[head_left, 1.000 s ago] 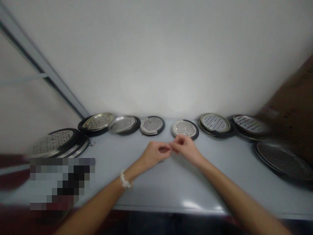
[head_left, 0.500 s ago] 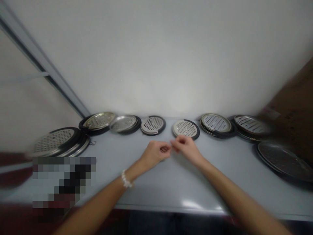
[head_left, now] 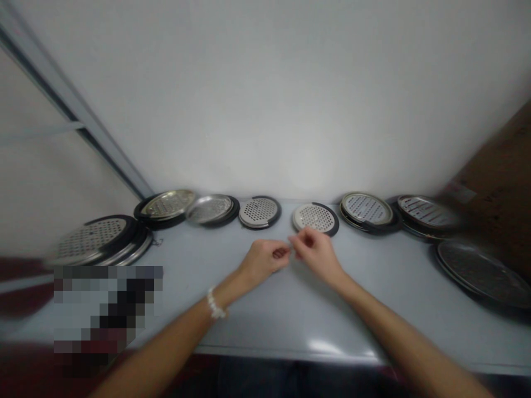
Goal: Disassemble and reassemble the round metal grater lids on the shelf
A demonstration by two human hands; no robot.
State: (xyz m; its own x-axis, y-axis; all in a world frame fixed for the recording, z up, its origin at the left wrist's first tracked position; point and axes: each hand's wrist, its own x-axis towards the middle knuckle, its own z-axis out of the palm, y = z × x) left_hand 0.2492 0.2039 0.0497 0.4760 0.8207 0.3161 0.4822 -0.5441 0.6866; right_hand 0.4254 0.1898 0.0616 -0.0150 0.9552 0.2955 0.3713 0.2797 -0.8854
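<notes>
My left hand (head_left: pixel 261 261), with a white beaded bracelet (head_left: pixel 216 304) at the wrist, is curled in a pinch above the middle of the table. Facing it, my right hand (head_left: pixel 319 255) pinches too, and the fingertips of both almost meet. Whatever lies between the fingers is too small to make out. Just behind my right hand, and partly covered by it, lies a round metal grater (head_left: pixel 314 216) with a black rim. Another round grater (head_left: pixel 260 211) with a black edge lies behind my left hand.
Along the wall, more round graters lie in stacks: left stack (head_left: pixel 93 240), back left stack (head_left: pixel 166 207), right stack (head_left: pixel 367 210). A dark round piece (head_left: pixel 483 271) sits far right on the grey table (head_left: pixel 257 323). A cardboard box (head_left: pixel 498 193) stands at right. One left patch is pixelated.
Almost nothing differs. My right hand has shifted very slightly, while my left hand keeps its pinch and the graters stay in place.
</notes>
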